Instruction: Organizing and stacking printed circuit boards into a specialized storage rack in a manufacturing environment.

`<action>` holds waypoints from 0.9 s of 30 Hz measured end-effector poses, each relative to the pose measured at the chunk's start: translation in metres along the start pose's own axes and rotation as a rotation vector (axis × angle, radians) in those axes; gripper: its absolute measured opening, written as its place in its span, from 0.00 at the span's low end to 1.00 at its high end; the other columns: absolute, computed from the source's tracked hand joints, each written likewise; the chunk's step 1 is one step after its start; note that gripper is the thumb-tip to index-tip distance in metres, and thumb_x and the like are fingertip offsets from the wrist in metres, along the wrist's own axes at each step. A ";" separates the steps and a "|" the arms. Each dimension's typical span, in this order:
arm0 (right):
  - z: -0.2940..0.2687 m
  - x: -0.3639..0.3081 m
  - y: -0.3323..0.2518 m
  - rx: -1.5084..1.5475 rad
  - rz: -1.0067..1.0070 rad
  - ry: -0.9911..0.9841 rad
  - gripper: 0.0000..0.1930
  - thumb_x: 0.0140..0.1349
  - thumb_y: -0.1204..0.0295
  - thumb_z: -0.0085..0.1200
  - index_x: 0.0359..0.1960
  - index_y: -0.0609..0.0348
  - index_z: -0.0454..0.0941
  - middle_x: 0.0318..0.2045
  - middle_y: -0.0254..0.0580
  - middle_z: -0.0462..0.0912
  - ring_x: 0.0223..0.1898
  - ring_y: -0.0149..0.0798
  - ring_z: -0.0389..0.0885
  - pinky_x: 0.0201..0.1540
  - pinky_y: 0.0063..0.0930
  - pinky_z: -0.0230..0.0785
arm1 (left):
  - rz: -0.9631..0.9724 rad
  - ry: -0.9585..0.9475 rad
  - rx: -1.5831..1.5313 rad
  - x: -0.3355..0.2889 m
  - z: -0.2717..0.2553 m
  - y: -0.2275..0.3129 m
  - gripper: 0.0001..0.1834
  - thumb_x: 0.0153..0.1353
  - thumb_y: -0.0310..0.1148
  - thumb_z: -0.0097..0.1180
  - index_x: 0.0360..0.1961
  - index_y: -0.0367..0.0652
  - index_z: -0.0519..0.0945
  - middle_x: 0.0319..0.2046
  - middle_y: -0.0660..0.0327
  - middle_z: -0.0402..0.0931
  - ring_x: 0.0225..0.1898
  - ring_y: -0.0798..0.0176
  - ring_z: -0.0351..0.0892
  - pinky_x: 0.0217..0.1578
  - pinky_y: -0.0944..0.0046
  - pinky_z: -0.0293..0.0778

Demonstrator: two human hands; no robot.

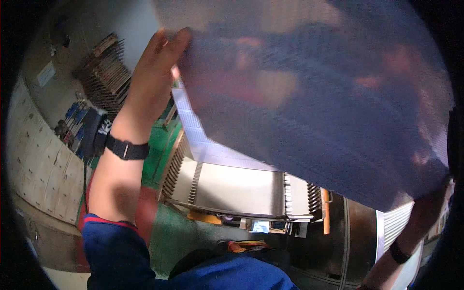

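A large dark, glossy, slightly see-through sheet (299,111) is raised in front of me and fills much of the upper right. My left hand (152,79), high up, is closed on its left edge, with the fingertips partly hidden. At the sheet's lower right corner, my right hand (432,200) is in shadow and seems closed on the edge; its fingers barely show. Below the sheet's lower left edge runs a pale strip with faint lines (191,121); whether it belongs to the sheet I cannot tell.
Under the sheet stands a white-surfaced rack or tray (232,186) with comb-like rows of dark teeth. Another slatted rack (108,75) stands at the far left, near a pale panelled surface (43,164). The floor (169,232) is green with red parts. A ribbed white panel (396,224) is at right.
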State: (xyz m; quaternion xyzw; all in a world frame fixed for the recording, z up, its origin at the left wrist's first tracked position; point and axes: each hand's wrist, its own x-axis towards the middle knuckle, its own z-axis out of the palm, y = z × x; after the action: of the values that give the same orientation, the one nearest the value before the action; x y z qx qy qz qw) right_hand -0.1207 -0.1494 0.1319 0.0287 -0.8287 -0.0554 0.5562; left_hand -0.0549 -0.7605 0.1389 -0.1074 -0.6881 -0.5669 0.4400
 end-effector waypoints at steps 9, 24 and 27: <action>0.090 0.039 -0.216 1.758 0.285 -0.506 0.13 0.77 0.68 0.50 0.54 0.62 0.76 0.42 0.30 0.81 0.40 0.22 0.76 0.43 0.19 0.68 | -0.139 0.289 -0.303 -0.050 -0.084 -0.130 0.25 0.74 0.41 0.55 0.65 0.40 0.68 0.65 0.57 0.69 0.68 0.56 0.65 0.71 0.50 0.59; 0.168 0.012 -0.283 2.050 0.594 -0.598 0.18 0.72 0.68 0.57 0.59 0.63 0.75 0.50 0.37 0.82 0.50 0.30 0.79 0.56 0.27 0.70 | -0.262 0.339 -0.115 -0.066 -0.058 -0.149 0.22 0.76 0.43 0.51 0.60 0.37 0.68 0.60 0.52 0.71 0.63 0.56 0.72 0.65 0.53 0.70; 0.172 0.013 -0.276 2.074 0.550 -0.581 0.17 0.73 0.68 0.56 0.59 0.63 0.75 0.50 0.36 0.83 0.50 0.29 0.79 0.56 0.26 0.70 | -0.246 0.355 -0.121 -0.063 -0.052 -0.149 0.22 0.76 0.43 0.51 0.61 0.38 0.68 0.61 0.52 0.70 0.65 0.56 0.70 0.67 0.54 0.67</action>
State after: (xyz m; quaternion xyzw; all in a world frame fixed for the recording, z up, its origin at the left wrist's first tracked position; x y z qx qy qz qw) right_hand -0.2888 -0.4145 0.0447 0.2811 -0.5504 0.7851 0.0408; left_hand -0.0888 -0.8340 -0.0105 0.0527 -0.5726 -0.6665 0.4746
